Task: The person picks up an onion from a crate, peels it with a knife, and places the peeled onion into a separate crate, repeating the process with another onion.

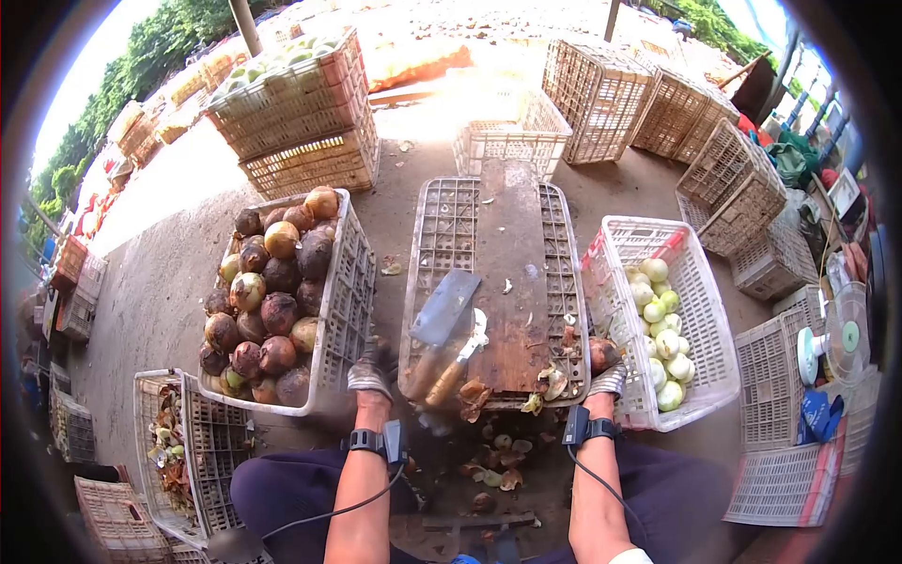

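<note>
My right hand [609,378], in a striped glove, is closed around a brown-skinned onion [603,354] at the right edge of an upturned crate [440,221]. My left hand [369,372], also gloved, is beside the lower right corner of the crate of unpeeled onions [349,282]; its fingers are dark and blurred. Between my hands, a wooden board [512,282] lies along the upturned crate. A wide-bladed cleaver [446,308] rests at the board's left side, and a small knife with white on it [474,336] lies close by. Onion skins [474,399] are scattered at the near end.
To the right stands a white crate [709,329] with peeled onions [664,343]. A crate of peelings [188,461] sits at lower left. Stacked crates [296,122] rise at the back left, more crates [597,99] behind. A fan [836,343] stands far right.
</note>
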{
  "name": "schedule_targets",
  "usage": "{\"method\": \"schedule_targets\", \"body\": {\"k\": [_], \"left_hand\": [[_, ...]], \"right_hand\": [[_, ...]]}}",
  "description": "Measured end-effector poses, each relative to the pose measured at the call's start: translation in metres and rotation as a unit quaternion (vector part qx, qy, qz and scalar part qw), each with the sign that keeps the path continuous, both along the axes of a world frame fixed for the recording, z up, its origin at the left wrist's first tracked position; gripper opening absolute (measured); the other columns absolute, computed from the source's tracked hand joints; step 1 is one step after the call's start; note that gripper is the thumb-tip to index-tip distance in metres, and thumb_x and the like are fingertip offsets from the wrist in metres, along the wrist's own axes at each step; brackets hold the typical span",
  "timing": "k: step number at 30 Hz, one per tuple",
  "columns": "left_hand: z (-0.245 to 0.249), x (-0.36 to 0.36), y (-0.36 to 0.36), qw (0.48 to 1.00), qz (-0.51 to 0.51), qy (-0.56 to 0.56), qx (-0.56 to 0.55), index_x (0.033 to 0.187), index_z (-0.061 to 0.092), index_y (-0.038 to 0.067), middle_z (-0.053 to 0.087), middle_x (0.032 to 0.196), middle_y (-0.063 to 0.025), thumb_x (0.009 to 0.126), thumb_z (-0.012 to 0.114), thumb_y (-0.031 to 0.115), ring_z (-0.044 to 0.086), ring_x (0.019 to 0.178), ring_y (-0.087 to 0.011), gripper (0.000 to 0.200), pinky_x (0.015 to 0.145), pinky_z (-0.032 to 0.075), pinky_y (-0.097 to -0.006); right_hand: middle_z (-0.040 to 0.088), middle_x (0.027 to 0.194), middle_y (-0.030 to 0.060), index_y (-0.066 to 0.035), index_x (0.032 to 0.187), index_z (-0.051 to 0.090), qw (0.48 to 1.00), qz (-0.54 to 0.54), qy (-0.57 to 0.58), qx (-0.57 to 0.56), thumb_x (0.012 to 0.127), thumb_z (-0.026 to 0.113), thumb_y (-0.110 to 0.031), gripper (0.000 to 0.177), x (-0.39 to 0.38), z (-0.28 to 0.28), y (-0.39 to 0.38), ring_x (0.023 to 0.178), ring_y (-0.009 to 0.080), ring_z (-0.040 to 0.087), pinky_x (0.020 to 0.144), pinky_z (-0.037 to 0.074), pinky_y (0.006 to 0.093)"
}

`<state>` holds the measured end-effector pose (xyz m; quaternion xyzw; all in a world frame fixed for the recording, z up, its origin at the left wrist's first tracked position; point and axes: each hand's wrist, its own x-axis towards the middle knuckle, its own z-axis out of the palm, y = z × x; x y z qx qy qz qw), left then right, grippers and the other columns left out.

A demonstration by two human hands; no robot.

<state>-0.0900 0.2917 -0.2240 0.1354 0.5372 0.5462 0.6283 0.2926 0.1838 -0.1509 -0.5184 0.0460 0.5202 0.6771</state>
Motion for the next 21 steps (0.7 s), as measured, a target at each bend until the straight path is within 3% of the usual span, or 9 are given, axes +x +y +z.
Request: {"method": "schedule_targets", "body": {"k": [1, 2, 4, 7, 8, 14, 17, 19, 21], "left_hand": [[0.000, 0.001, 0.012, 0.948, -0.124, 0.283, -0.070, 0.109, 0.066, 0.003, 0.066, 0.081, -0.0117, 0.086, 0.061, 0.052, 0.063, 0.073, -0.0202, 0.053, 0.067, 0.051, -0.0351], [0.000, 0.002, 0.019, 0.798, -0.235, 0.538, -0.132, 0.111, 0.065, 0.002, 0.066, 0.083, -0.0126, 0.087, 0.060, 0.052, 0.062, 0.073, -0.0203, 0.056, 0.071, 0.050, -0.0361], [0.010, 0.017, -0.002, 0.782, -0.243, 0.541, 0.191, 0.108, 0.064, 0.005, 0.067, 0.088, -0.0154, 0.092, 0.053, 0.032, 0.064, 0.079, -0.0231, 0.034, 0.073, 0.049, -0.0387], [0.026, 0.024, -0.006, 0.708, -0.311, 0.618, 0.143, 0.110, 0.062, 0.012, 0.067, 0.095, -0.0191, 0.089, 0.050, 0.007, 0.067, 0.086, -0.0312, 0.025, 0.071, 0.051, -0.0407], [0.024, 0.022, 0.009, 0.566, -0.405, 0.712, 0.091, 0.106, 0.063, 0.012, 0.067, 0.097, -0.0184, 0.088, 0.052, 0.007, 0.066, 0.088, -0.0328, 0.022, 0.070, 0.052, -0.0409], [-0.007, 0.021, -0.005, 0.667, -0.328, 0.662, 0.090, 0.105, 0.067, 0.006, 0.068, 0.100, -0.0171, 0.095, 0.048, 0.029, 0.066, 0.088, -0.0308, 0.031, 0.074, 0.049, -0.0387], [0.044, 0.030, -0.015, 0.676, -0.281, 0.676, 0.083, 0.102, 0.068, 0.005, 0.069, 0.092, -0.0175, 0.085, 0.062, 0.020, 0.066, 0.087, -0.0310, 0.023, 0.074, 0.049, -0.0399], [0.042, 0.032, -0.010, 0.900, -0.076, 0.421, 0.086, 0.098, 0.069, 0.002, 0.069, 0.088, -0.0169, 0.079, 0.071, 0.016, 0.066, 0.084, -0.0295, 0.024, 0.073, 0.049, -0.0397], [0.114, 0.045, -0.014, 0.896, -0.106, 0.423, 0.081, 0.099, 0.070, 0.000, 0.070, 0.093, -0.0174, 0.078, 0.073, 0.027, 0.066, 0.085, -0.0300, 0.034, 0.076, 0.049, -0.0403]], "right_hand": [[0.066, 0.114, 0.0068, -0.012, 0.122, 0.055, 0.999, -0.007, -0.015, 0.035, 0.090, 0.051, -0.038, 0.042, 0.010, -0.015, 0.004, 0.104, 0.0264, 0.060, 0.095, 0.046, 0.0387], [0.066, 0.110, 0.0071, -0.011, 0.118, 0.058, 0.997, -0.038, -0.025, 0.065, 0.090, 0.051, -0.036, 0.038, 0.028, -0.042, 0.012, 0.099, 0.0256, 0.061, 0.092, 0.048, 0.0372], [0.068, 0.102, 0.0076, -0.010, 0.109, 0.064, 0.987, -0.085, -0.058, 0.121, 0.090, 0.051, -0.032, 0.032, 0.058, -0.092, 0.021, 0.090, 0.0242, 0.064, 0.086, 0.050, 0.0342], [0.067, 0.102, 0.0098, -0.006, 0.108, 0.065, 0.991, -0.092, 0.033, 0.093, 0.083, 0.064, -0.029, 0.034, 0.043, -0.054, 0.011, 0.088, 0.0238, 0.064, 0.086, 0.051, 0.0359], [0.066, 0.102, 0.0107, -0.004, 0.107, 0.065, 0.988, -0.082, 0.091, 0.089, 0.081, 0.068, -0.028, 0.035, 0.039, -0.046, 0.015, 0.088, 0.0236, 0.064, 0.085, 0.051, 0.0367], [0.065, 0.102, 0.0087, -0.006, 0.110, 0.064, 0.994, -0.004, -0.014, 0.107, 0.078, 0.071, -0.034, 0.043, 0.073, -0.063, 0.044, 0.088, 0.0247, 0.061, 0.087, 0.048, 0.0369], [0.065, 0.100, 0.0072, -0.007, 0.107, 0.065, 0.988, -0.064, -0.040, 0.132, 0.079, 0.071, -0.031, 0.037, 0.078, -0.081, 0.039, 0.088, 0.0227, 0.061, 0.087, 0.048, 0.0353], [0.065, 0.097, 0.0060, -0.008, 0.102, 0.066, 0.971, -0.164, -0.109, 0.135, 0.077, 0.073, -0.027, 0.032, 0.063, -0.061, 0.031, 0.087, 0.0212, 0.062, 0.083, 0.050, 0.0338], [0.064, 0.105, 0.0068, -0.006, 0.111, 0.063, 0.978, -0.119, -0.098, 0.140, 0.079, 0.068, -0.023, 0.037, 0.060, -0.023, 0.021, 0.093, 0.0214, 0.062, 0.088, 0.048, 0.0352]]}}
